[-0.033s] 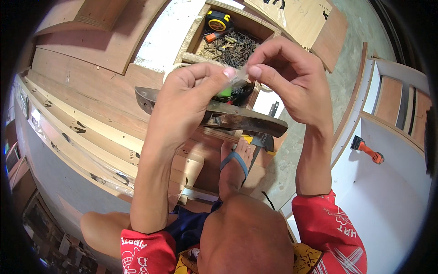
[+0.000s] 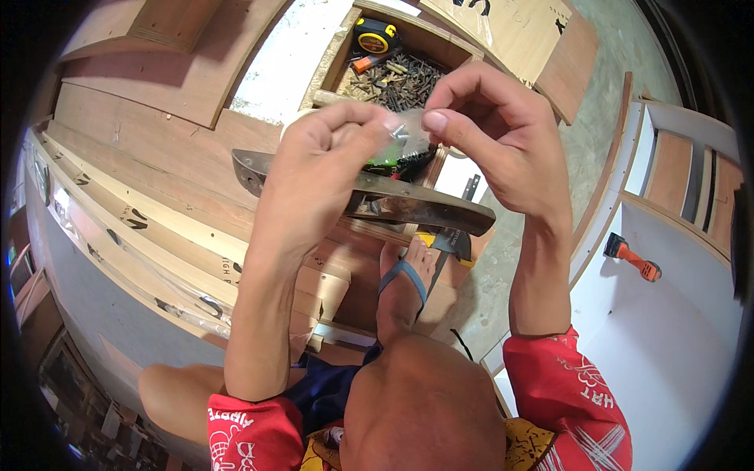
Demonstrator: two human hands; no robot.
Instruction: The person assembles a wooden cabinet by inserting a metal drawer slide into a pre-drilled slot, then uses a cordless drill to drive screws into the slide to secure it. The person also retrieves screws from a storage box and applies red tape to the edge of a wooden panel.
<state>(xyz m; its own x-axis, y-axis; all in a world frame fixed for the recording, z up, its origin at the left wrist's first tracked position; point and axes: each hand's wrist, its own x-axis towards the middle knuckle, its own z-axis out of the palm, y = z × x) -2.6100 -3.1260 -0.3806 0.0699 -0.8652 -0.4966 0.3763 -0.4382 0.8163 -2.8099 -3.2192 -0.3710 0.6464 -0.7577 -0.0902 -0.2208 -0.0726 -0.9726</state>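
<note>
A small clear plastic bag [image 2: 412, 129] is stretched between my two hands, with shiny metal pieces like screws inside. My left hand [image 2: 326, 153] pinches its left side between thumb and forefinger. The thumb and bent fingers of my right hand [image 2: 503, 137] grip the opposite edge. Below them, a long dark metal tool resembling a hand plane [image 2: 416, 206] lies across the wooden tool box [image 2: 339, 63]. Loose nails [image 2: 404, 82], a black and yellow tape measure [image 2: 377, 36] and an orange-handled tool [image 2: 369, 63] lie in the box. Green and black items beneath the bag are partly hidden.
A saw with a black and yellow handle [image 2: 452, 245] lies beside my sandalled foot [image 2: 408, 275]. Wooden boards [image 2: 157, 153] stretch along the left. At right, an orange and black tool [image 2: 635, 257] rests in a white cabinet [image 2: 667, 322].
The clear bag now shows more fully between my fingers, spread out with the metal pieces visible. My hands have shifted only slightly.
</note>
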